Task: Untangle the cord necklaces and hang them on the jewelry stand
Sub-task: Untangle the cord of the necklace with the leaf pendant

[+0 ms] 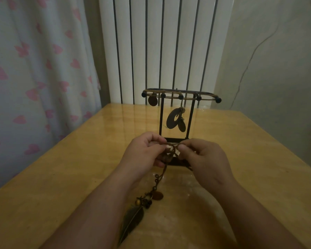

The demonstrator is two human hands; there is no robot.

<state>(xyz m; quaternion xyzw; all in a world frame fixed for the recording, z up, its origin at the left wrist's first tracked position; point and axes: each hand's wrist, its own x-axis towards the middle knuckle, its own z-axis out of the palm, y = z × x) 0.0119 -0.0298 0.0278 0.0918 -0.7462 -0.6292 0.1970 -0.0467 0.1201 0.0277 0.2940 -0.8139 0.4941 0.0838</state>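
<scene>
A black metal jewelry stand stands on the table just beyond my hands. A brown cord lies along its top bar, with a ring-shaped pendant and a round disc hanging from it. My left hand and my right hand meet in front of the stand's base, each pinching the brown cord of another necklace, which is bunched between the fingertips. From there the cord drops toward me, carrying beads, a small oval charm and a metal feather pendant lying on the table.
The glossy yellow wooden table runs from the near edge to a white ribbed radiator behind the stand. A pink-patterned curtain hangs at the left. A plain wall with a thin wire is at the right.
</scene>
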